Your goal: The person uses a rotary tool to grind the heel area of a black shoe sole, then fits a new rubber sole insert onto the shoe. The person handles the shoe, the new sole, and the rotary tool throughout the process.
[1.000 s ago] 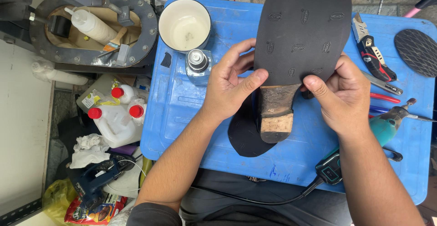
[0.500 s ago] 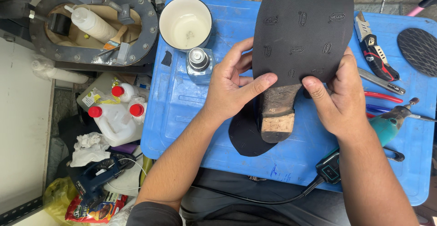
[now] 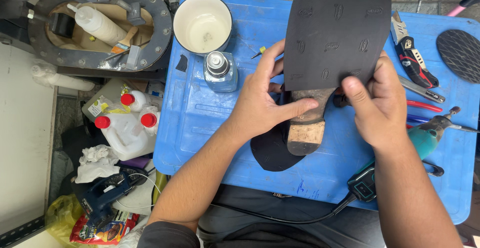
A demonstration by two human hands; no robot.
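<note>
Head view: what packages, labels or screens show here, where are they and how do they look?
Snack bag: floor, bottom left; crumpled, red with yellow.
Jug label: beside the red-capped white jugs, left of the blue table; small, white and yellow.
Switch box: table's near edge, under the right forearm; black, green-lit.

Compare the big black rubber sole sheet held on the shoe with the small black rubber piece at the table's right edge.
The sole sheet is large, shoe-shaped and nearly smooth with small stamped marks; the small rubber piece is rounder with a crosshatch pattern. The sheet is held by both hands; the piece lies untouched. Both are black.
</note>
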